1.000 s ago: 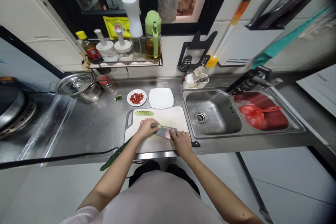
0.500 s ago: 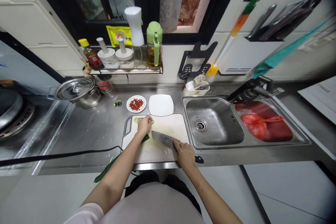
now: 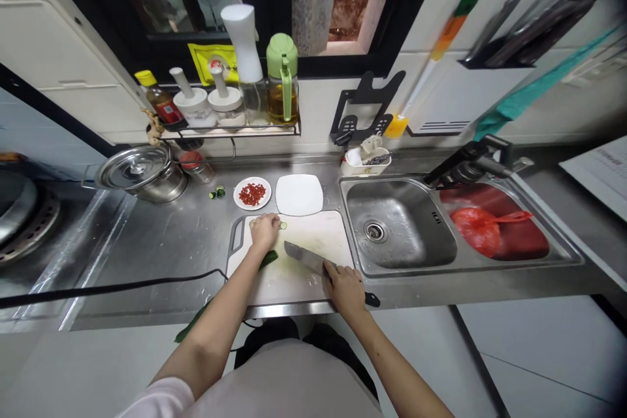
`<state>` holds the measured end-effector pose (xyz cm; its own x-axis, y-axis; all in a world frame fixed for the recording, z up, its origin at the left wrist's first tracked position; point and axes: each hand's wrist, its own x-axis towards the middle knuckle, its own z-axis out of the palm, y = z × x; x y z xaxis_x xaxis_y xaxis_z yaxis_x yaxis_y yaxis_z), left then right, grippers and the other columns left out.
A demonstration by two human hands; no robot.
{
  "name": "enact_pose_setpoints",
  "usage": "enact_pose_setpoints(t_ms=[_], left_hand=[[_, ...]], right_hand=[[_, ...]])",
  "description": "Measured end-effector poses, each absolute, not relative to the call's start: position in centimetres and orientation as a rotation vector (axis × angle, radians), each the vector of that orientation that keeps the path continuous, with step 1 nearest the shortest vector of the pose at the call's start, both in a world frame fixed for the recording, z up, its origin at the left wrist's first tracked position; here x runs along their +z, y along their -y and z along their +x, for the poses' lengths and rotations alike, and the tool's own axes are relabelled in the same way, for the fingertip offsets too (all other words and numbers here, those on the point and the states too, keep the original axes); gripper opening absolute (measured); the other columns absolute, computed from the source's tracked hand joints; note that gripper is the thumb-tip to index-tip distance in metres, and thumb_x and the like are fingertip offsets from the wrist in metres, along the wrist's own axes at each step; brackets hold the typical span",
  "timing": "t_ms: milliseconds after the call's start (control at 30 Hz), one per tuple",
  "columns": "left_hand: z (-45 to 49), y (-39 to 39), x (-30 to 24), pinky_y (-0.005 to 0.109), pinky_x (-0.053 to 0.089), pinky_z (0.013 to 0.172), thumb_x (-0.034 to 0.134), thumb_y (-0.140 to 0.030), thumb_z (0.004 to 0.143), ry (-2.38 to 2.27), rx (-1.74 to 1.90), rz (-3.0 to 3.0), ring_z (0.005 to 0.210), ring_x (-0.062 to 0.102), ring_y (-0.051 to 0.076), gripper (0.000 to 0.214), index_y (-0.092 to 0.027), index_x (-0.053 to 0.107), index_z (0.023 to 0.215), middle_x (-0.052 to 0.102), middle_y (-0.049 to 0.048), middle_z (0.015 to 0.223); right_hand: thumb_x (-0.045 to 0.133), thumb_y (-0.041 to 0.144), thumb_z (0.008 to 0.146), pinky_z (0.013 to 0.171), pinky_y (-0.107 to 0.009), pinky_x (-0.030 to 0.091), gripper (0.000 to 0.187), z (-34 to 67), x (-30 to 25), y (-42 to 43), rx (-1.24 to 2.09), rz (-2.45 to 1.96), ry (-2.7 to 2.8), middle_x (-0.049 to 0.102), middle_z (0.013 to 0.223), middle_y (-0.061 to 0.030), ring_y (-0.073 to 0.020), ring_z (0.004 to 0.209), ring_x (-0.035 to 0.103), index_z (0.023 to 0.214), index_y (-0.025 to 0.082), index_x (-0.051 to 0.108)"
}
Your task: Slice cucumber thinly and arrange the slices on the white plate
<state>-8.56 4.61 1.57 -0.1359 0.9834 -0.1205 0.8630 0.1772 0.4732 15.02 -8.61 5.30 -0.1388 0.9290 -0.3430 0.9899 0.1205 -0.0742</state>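
Note:
My left hand (image 3: 265,231) is closed, fingers bent down on cucumber slices (image 3: 283,226) near the far left of the white cutting board (image 3: 328,232). A few slices peek out beside it; what lies under the palm is hidden. By that wrist rests a cut piece of dark green cucumber (image 3: 269,258). My right hand (image 3: 347,286) is wrapped round the kitchen knife (image 3: 304,257), whose blade lies low over the middle of the board, pointing left and away. A longer cucumber (image 3: 189,328) lies at the counter's front edge, partly covered by my left forearm.
Behind the board stand a plate of chopped red pieces (image 3: 253,177) and a white square plate (image 3: 300,194). Cucumber ends (image 3: 217,192), a lidded pot (image 3: 142,173) and a jar (image 3: 196,166) are leftward. A double sink (image 3: 399,225) is rightward; a black cord (image 3: 122,289) crosses the counter.
My left hand has shifted slightly left over the slices, covering more of them. The knife and right hand stay almost in place. The whole view has moved a little.

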Motion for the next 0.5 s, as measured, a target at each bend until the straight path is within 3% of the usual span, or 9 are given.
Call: enact_pose_setpoints(t_ms=[167,300,500], left_hand=[[-10.4,-3.0,2.3,0.03,0.045,0.078,0.051,-0.034,0.088,-2.09,0.789,1.54,0.082,0.061,0.019,0.025,-0.022,0.069,0.1,0.07,0.0052,0.092],[-11.8,0.1,2.5,0.029,0.047,0.074,0.052,-0.034,0.088,-2.034,0.861,1.576,0.074,0.059,0.016,0.024,-0.021,0.069,0.098,0.069,0.0042,0.091],[-13.2,4.7,1.7,0.034,0.048,0.085,0.053,-0.034,0.09,-1.919,0.722,1.811,0.089,0.061,0.019,0.022,-0.024,0.07,0.1,0.069,0.005,0.1]], right_hand=[[0.042,0.028,0.097,0.085,-0.031,0.032,0.038,14.8,5.4,8.4,-0.503,1.972,-2.149,0.071,0.101,-0.0089,-0.0217,0.101,0.061,0.132,0.023,0.055],[0.038,0.025,0.097,0.085,-0.03,0.034,0.039,14.3,5.5,8.3,-0.57,2.031,-2.11,0.072,0.104,-0.0073,-0.0208,0.099,0.063,0.131,0.024,0.056],[0.032,0.03,0.1,0.078,-0.029,0.038,0.04,13.2,6.0,8.2,-0.667,2.054,-2.068,0.073,0.103,-0.0066,-0.0206,0.096,0.066,0.13,0.026,0.056]])
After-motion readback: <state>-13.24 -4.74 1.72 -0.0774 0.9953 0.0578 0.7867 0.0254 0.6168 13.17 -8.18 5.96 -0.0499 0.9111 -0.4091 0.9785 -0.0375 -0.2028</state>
